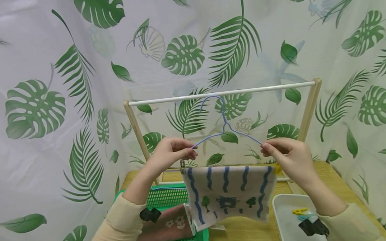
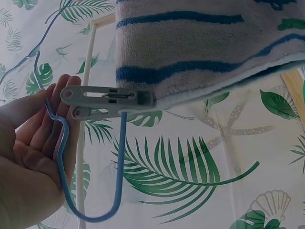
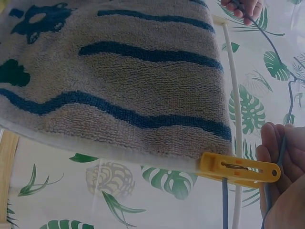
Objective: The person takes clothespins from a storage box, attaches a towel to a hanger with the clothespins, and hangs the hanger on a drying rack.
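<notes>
Leafy curtain (image 1: 47, 184) behind, and mid-frame the left hand (image 1: 172, 152) and right hand (image 1: 290, 156) each pinch a shoulder of the blue hanger (image 1: 225, 124)! Below it, lower centre, the towel (image 1: 229, 185) hangs by 2 clips (image 3: 238, 168); holding both ends level should prevent swinging.

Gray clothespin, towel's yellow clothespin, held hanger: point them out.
Gray clothespin (image 2: 108, 100), left wrist view: middle of its upper arm.
Yellow clothespin (image 3: 240, 169), right wrist view: middle of its upper arm.
Blue wire hanger (image 1: 225, 121), head view: its neck.
</notes>
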The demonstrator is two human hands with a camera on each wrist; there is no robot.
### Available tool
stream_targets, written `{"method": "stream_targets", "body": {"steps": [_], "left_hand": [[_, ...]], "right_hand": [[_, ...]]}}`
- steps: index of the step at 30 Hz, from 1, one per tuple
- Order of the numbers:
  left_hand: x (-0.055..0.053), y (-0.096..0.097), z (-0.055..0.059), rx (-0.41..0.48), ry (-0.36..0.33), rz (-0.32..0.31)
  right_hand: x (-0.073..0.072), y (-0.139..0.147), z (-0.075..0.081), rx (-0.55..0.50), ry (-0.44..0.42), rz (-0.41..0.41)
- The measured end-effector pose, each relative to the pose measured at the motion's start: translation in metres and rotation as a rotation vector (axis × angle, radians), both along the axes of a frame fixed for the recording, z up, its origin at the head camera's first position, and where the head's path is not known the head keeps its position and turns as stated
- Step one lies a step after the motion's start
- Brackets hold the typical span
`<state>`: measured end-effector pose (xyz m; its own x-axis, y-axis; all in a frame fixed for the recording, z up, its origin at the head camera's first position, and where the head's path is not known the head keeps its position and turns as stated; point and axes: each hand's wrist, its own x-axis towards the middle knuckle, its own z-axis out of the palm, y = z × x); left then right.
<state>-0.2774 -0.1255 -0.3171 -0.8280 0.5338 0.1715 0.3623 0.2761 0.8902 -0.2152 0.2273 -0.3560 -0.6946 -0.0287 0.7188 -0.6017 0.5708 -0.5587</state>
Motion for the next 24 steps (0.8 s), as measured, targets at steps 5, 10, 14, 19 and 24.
{"method": "stream_targets", "body": {"steps": [5,10,14,19,24], "left_hand": [[-0.004,-0.001,-0.002,-0.014,0.011,0.029],[-0.010,0.000,-0.004,-0.010,0.002,0.053],[-0.020,0.000,-0.009,0.004,0.005,0.041],[-0.031,0.001,-0.011,0.003,0.029,0.024],[-0.041,0.006,-0.012,-0.010,0.054,0.035]], "right_hand": [[0.000,0.003,0.002,0.022,0.035,-0.057],[0.000,0.006,0.003,0.043,0.068,-0.108],[-0.002,0.008,0.002,0.054,0.072,-0.148],[-0.006,0.010,0.002,0.061,0.090,-0.180],[-0.009,0.011,0.002,0.074,0.122,-0.222]]}}
